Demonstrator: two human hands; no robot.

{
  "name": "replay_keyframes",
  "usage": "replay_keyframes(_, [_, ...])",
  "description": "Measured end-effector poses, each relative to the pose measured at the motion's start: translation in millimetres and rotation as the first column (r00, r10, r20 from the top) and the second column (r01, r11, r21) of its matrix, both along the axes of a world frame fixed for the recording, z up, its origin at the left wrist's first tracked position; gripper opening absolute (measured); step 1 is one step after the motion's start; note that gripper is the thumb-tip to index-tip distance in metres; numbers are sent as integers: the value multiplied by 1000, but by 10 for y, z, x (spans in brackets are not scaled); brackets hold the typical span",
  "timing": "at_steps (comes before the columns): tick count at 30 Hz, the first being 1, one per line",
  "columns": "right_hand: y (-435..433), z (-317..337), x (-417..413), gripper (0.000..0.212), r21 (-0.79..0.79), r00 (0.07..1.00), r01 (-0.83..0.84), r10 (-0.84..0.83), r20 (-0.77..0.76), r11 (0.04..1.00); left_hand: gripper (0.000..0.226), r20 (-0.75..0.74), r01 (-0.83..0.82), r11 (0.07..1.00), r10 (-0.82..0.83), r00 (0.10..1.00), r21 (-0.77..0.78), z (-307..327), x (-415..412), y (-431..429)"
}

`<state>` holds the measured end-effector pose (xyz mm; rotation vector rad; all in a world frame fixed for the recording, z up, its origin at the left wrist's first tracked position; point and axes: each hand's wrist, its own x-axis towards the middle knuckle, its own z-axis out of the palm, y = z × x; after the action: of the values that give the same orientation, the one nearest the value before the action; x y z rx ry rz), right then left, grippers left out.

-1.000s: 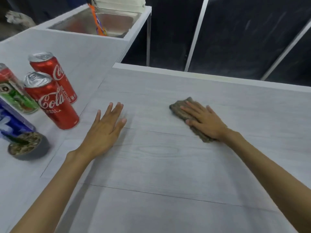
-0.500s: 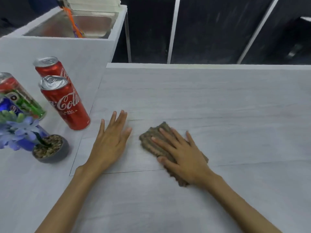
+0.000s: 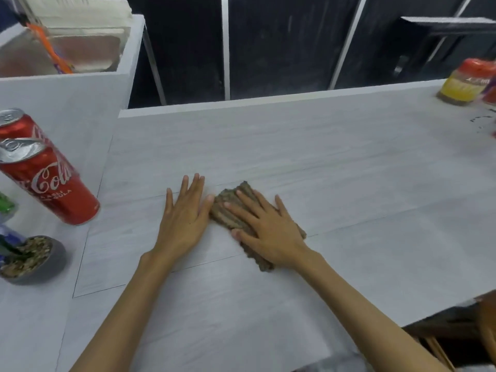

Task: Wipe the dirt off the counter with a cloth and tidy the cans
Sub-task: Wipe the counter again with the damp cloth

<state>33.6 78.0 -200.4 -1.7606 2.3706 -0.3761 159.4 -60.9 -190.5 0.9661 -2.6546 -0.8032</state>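
Note:
A brown ribbed cloth [image 3: 230, 210] lies on the pale grey counter [image 3: 322, 162] near its middle. My right hand [image 3: 265, 228] presses flat on the cloth with its fingers spread. Just left of it my left hand [image 3: 185, 218] lies flat on the bare counter, its thumb touching the cloth's edge. Two red cola cans stand upright at the left: the nearer one [image 3: 51, 183] in front of the farther one [image 3: 21, 124]. Dark smudges [image 3: 480, 123] mark the counter at the far right.
A small grey pot of pebbles [image 3: 32, 259] sits at the lower left beside partly cut-off cans. A jar with a red lid and yellow label [image 3: 464, 84] stands at the far right. A steel sink [image 3: 64, 52] lies at the back left. The counter's near edge drops off at lower right.
My right hand has slid the cloth across the counter toward me and leftward until it meets my left hand. The view has swung right, bringing the jar and smudges into sight.

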Motion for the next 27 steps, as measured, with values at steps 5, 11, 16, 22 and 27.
replay_keyframes(5, [481, 26, -1450, 60, 46, 882, 471, -469, -47, 881, 57, 13, -32, 999, 32, 999, 9, -36, -228, 35])
replay_keyframes(11, [-615, 61, -1775, 58, 114, 828, 555, -560, 18, 824, 57, 47, -74, 997, 73, 996, 11, -13, -405, 63])
replay_keyframes(16, [-952, -25, -530, 56, 23, 1000, 24, -24, 19, 999, 57, 21, -146, 989, 146, 989, 9, 6, -354, 10])
replay_keyframes(22, [124, -7, -972, 63, 2, 988, -145, 145, -44, 989, 57, 47, -176, 984, 176, 983, -2, -70, -132, 90])
replay_keyframes(27, [-242, 81, -1890, 57, 116, 943, 332, -333, -9, 936, 69, 41, -230, 972, 232, 972, -43, -47, 7, 211])
